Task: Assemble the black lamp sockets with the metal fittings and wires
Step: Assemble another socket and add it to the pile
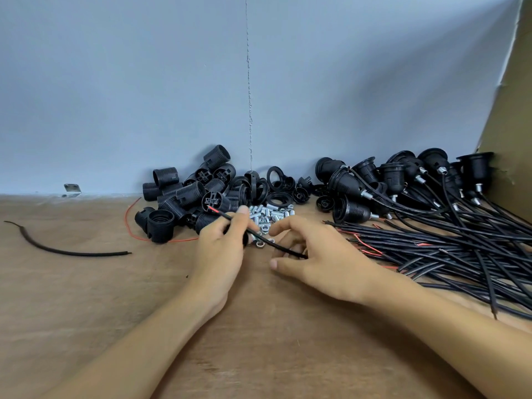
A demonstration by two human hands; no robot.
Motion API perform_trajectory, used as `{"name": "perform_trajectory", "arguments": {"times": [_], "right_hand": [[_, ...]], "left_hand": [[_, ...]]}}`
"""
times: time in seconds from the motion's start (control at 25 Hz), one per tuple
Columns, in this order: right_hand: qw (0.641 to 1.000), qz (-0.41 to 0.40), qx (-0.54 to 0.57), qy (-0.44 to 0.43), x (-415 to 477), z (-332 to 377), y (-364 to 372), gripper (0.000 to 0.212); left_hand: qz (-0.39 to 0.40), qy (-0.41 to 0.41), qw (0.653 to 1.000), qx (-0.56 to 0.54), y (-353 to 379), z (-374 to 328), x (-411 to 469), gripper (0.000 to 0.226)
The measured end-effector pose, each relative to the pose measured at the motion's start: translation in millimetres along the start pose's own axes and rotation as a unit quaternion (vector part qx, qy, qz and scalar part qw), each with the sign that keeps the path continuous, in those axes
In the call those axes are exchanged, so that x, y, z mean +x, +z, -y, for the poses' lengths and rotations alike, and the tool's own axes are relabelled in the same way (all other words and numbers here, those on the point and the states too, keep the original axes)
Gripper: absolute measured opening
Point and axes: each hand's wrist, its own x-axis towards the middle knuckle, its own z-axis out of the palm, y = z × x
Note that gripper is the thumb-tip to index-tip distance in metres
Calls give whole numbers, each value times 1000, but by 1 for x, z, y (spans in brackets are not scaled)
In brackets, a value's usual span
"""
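One wire (276,246) is running down-right from its red tip by the sockets (187,197), left hand (221,249) pinching it, right hand (316,263) curling over its tail beside the metal fittings (267,214), grip unclear.

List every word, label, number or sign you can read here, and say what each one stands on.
None: no word, number or label can be read anywhere in this view.
Black lamp sockets: moulded ridges only, no print visible.
Metal fittings: too small to show any marking.
Black wire pinched in the left hand: no print readable.
Cardboard: plain.
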Motion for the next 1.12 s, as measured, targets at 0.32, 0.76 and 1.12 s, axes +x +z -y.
{"name": "perform_trajectory", "arguments": {"times": [0.32,0.76,1.12], "right_hand": [[983,-112,-142,-29,-3,-6,-6,29],[964,-113,-235,-50,-6,0,-9,32],[958,-153,-224,-96,-8,-6,-11,20]], "left_hand": [[-30,-39,997,-67,-3,0,4,37],[50,-13,996,74,-2,7,3,45],[83,-36,996,-18,-3,-4,2,76]]}}
